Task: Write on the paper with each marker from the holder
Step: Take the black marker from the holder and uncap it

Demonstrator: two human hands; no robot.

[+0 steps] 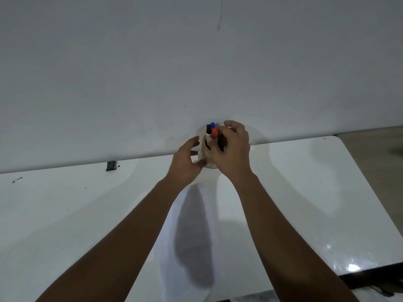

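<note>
A pale round holder (206, 149) stands at the far edge of the white table, against the wall. Three markers stick up from it: black cap (208, 129), blue cap (212, 124), red cap (214, 132). My right hand (233, 149) is at the holder's top, fingers curled beside the red-capped marker; whether they grip it I cannot tell. My left hand (186, 162) is at the holder's left side, fingers spread, thumb near its base. A white sheet of paper (192, 236) lies on the table between my forearms, partly in shadow.
The white table (305, 182) runs to a rounded far right corner, with floor beyond it. A small dark clip-like object (111, 165) lies at the far edge on the left. A few dark specks (17, 180) lie further left. The grey wall (196, 62) rises right behind the holder.
</note>
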